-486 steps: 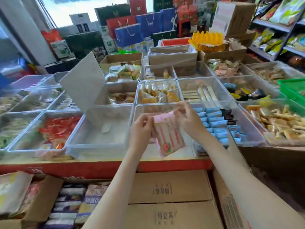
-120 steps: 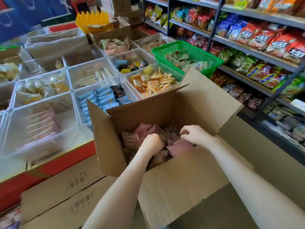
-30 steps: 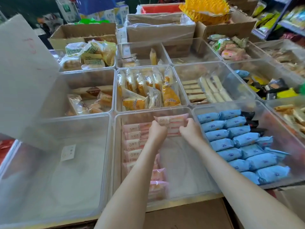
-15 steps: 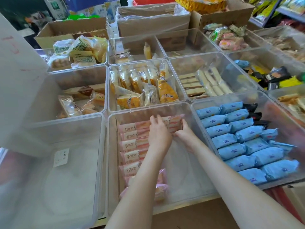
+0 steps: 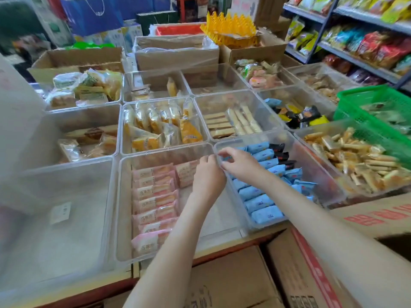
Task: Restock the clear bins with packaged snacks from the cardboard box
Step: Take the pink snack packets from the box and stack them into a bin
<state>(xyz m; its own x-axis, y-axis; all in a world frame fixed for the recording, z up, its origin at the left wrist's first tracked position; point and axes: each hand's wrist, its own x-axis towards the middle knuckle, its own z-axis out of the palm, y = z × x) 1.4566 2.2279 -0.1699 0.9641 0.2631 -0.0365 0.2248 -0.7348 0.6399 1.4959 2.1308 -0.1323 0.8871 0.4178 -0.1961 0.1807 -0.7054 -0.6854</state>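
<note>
Now the left hand (image 5: 208, 176) and right hand (image 5: 241, 164) lift from the clear bin (image 5: 117, 207), fingers loosely curled, apparently empty, the just-placed pink snack packets (image 5: 185, 175) starting a second row.

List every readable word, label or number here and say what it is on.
Nothing reads clearly enough to quote.
Pink packets: dark characters, too blurred.
Blue packets: small dark label, too small.
Orange packet: label blurred.
White sticker in the near left bin: illegible.
Cardboard box at right: red print, blurred.
Cardboard box below: dark print, blurred.
</note>
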